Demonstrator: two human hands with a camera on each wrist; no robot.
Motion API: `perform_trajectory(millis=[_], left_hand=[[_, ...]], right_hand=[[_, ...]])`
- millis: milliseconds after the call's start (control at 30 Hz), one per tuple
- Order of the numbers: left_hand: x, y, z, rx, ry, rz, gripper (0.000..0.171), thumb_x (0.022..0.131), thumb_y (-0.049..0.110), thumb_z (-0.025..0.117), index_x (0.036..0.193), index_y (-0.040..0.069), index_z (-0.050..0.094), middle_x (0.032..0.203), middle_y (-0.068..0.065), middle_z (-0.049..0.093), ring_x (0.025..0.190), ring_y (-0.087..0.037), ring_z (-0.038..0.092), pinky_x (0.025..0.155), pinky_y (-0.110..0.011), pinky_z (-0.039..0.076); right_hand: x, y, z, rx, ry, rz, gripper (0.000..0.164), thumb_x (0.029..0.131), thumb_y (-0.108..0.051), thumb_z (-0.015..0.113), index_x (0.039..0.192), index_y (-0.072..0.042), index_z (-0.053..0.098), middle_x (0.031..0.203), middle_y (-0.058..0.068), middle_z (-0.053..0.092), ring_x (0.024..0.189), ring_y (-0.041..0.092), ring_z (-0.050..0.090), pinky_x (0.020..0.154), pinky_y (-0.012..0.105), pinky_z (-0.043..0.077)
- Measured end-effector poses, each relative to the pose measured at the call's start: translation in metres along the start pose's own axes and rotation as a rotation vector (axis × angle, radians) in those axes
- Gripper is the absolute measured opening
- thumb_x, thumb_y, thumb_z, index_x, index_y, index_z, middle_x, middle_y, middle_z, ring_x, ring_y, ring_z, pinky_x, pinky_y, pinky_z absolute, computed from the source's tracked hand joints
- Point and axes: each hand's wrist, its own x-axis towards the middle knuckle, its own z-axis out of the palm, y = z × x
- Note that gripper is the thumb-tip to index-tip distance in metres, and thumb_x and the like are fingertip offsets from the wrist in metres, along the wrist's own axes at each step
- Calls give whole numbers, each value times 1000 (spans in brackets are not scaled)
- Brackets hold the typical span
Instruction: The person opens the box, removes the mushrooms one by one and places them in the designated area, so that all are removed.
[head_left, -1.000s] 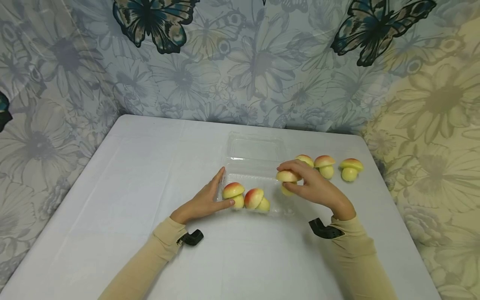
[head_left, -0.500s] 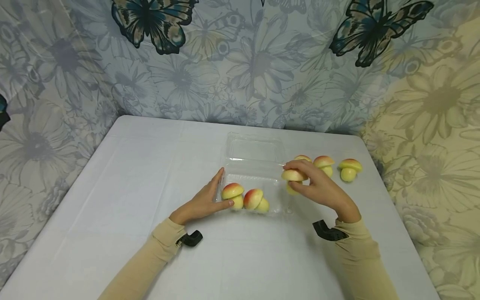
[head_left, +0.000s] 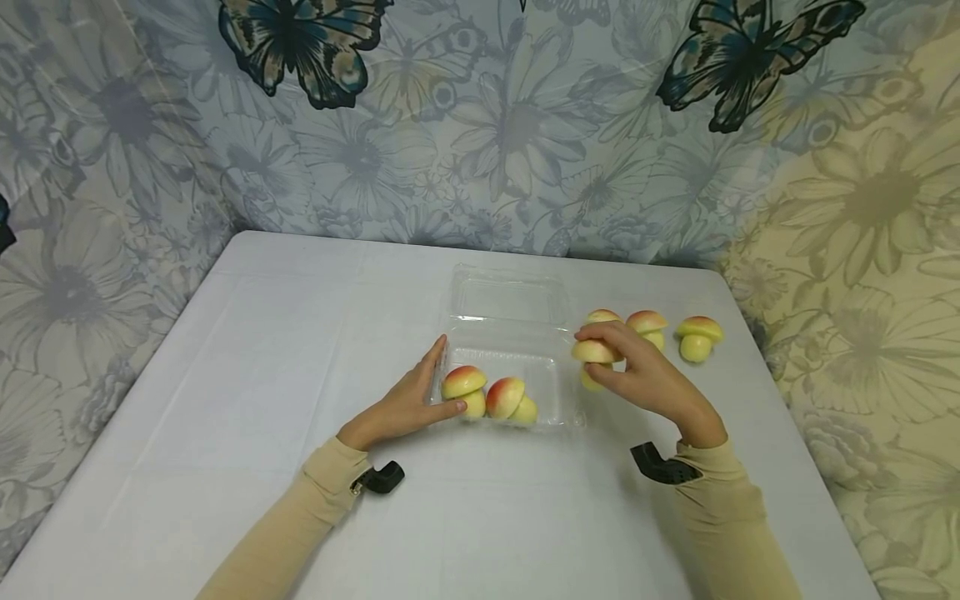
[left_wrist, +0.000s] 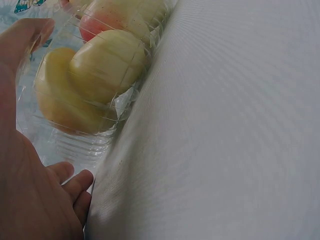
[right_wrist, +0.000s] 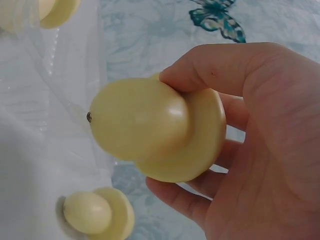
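In the head view, a clear plastic clamshell container (head_left: 536, 367) lies open on the table. Two toy mushrooms, one on the left (head_left: 464, 383) and one to its right (head_left: 506, 397), rest in its front part. My left hand (head_left: 405, 407) touches the container's left side with spread, fairly straight fingers, its thumb over the front corner. Beyond the right rim, my right hand (head_left: 652, 387) grips a third toy mushroom (right_wrist: 142, 117) by its cap between thumb and fingers. The right wrist view shows its pale yellow stem pointing away from the palm.
Further right on the white table (head_left: 315, 333) are three more mushrooms: one partly behind my right hand (head_left: 603, 316), a middle one (head_left: 647, 320) and one at the far right (head_left: 699, 337). The container's lid (head_left: 510, 296) lies folded back. A flowered wall (head_left: 480, 150) stands behind.
My right hand has moved a little to the right with the mushroom, from over the container's right rim to just outside it. My left hand has stayed in place.
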Motion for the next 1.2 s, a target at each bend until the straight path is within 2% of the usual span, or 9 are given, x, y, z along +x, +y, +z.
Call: perform_trajectory(millis=[333, 533, 900, 1200], left_hand=[[1, -3, 2, 4, 7, 3, 111, 90, 53, 69, 164, 25, -9, 172, -7, 3, 159, -26, 6, 128, -54, 13], [1, -3, 2, -4, 4, -3, 111, 90, 55, 68, 164, 27, -10, 172, -6, 1, 159, -28, 5, 127, -56, 13], [0, -2, 1, 2, 6, -4, 111, 90, 54, 68, 163, 29, -11, 172, -7, 2, 159, -27, 5, 128, -54, 13], [1, -3, 2, 7, 8, 2, 111, 90, 54, 69, 163, 27, -10, 172, -9, 4, 159, -28, 6, 128, -54, 13]], right_hand=[[-6, 3, 1, -14, 19, 18, 39, 93, 0, 69, 131, -6, 61, 127, 8, 63, 102, 1, 54, 88, 14, 42], [-9, 7, 2, -9, -1, 57, 37, 94, -2, 68, 130, -9, 60, 128, 7, 62, 102, 0, 54, 88, 15, 43], [-12, 9, 5, 1, -10, 74, 36, 96, -4, 67, 130, -10, 60, 128, 8, 63, 102, 2, 55, 87, 18, 45], [-15, 14, 8, 1, -5, 64, 36, 94, -1, 68, 129, -3, 61, 126, 11, 63, 103, 2, 53, 88, 17, 44]])
